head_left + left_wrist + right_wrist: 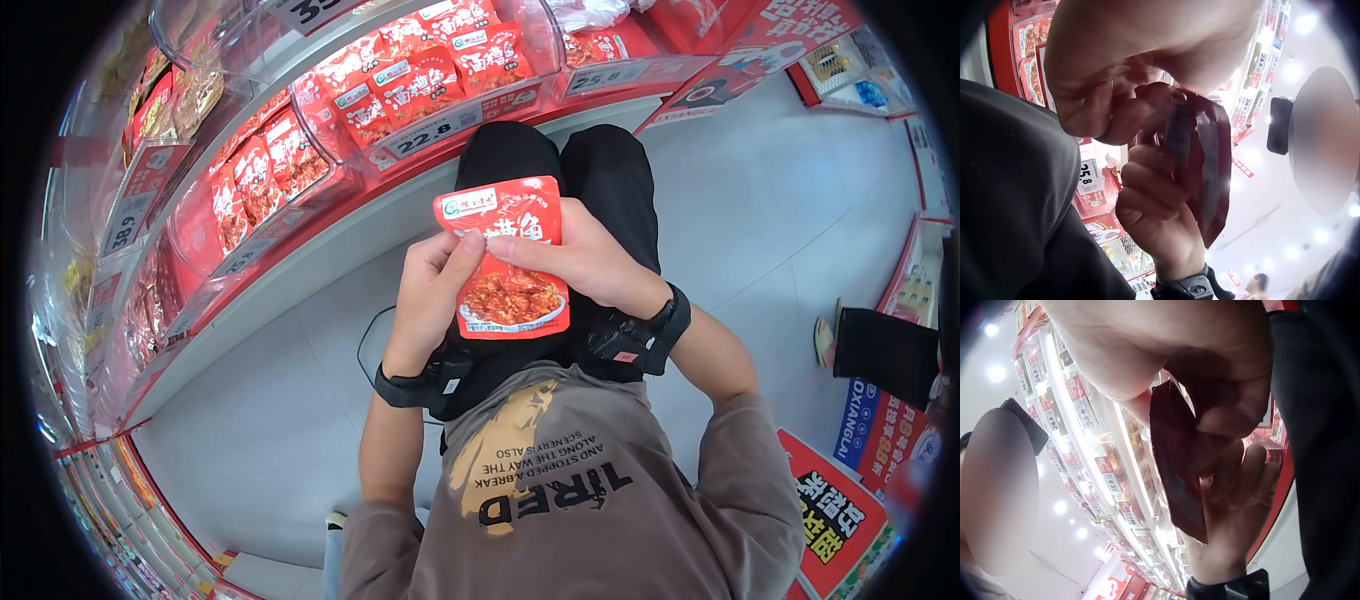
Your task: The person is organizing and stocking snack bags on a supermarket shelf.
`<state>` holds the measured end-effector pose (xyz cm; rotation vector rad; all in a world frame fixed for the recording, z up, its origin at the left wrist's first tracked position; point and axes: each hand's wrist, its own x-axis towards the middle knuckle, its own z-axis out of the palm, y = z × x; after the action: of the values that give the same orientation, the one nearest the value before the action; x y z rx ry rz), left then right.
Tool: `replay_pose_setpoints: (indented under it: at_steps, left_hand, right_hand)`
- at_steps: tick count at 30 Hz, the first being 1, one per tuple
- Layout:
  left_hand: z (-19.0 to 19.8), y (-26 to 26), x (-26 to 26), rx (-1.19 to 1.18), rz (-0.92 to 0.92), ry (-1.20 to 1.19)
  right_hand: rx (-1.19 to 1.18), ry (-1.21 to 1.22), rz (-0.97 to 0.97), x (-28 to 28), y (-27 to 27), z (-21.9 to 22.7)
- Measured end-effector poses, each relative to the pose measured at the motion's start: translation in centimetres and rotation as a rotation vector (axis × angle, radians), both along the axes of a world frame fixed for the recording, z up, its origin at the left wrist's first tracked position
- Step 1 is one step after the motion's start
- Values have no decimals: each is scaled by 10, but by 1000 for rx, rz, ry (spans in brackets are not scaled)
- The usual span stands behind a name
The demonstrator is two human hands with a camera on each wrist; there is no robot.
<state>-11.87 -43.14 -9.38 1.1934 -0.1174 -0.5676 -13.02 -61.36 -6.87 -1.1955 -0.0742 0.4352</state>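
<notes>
A red food pouch (512, 296) with white lettering and a picture of a dish is held up in front of the lap, its printed face toward the head camera. My left hand (432, 283) grips its left side, thumb pressed on the front. From the other side my right hand (592, 262) holds it, and the two thumb tips nearly meet at the middle. In the left wrist view, fingers curl behind the pouch (1213, 172). The right wrist view shows the pouch (1175, 465) edge-on and dark between both hands.
Clear shelf bins (470, 105) full of similar red pouches (415, 88) line the shelf ahead and left, with price tags (432, 134). Grey floor (760, 270) lies right of the knees. A red sign (835, 515) stands lower right, near another person's dark-clothed leg (885, 345).
</notes>
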Motion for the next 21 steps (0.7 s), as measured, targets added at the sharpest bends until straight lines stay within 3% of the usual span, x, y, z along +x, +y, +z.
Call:
replay_pose_setpoints:
  at_steps: [8, 12, 21]
  left_hand:
    - [-6, 7, 0, -12, 124, -66]
    - [-7, 11, 0, 21, 156, -122]
    - [-2, 16, 4, 67, 227, -186]
  right_hand:
    - [25, 13, -12, 7, 15, -5]
    - [-109, -85, 46, 9, 14, -2]
    - [-175, -200, -13, 13, 20, -5]
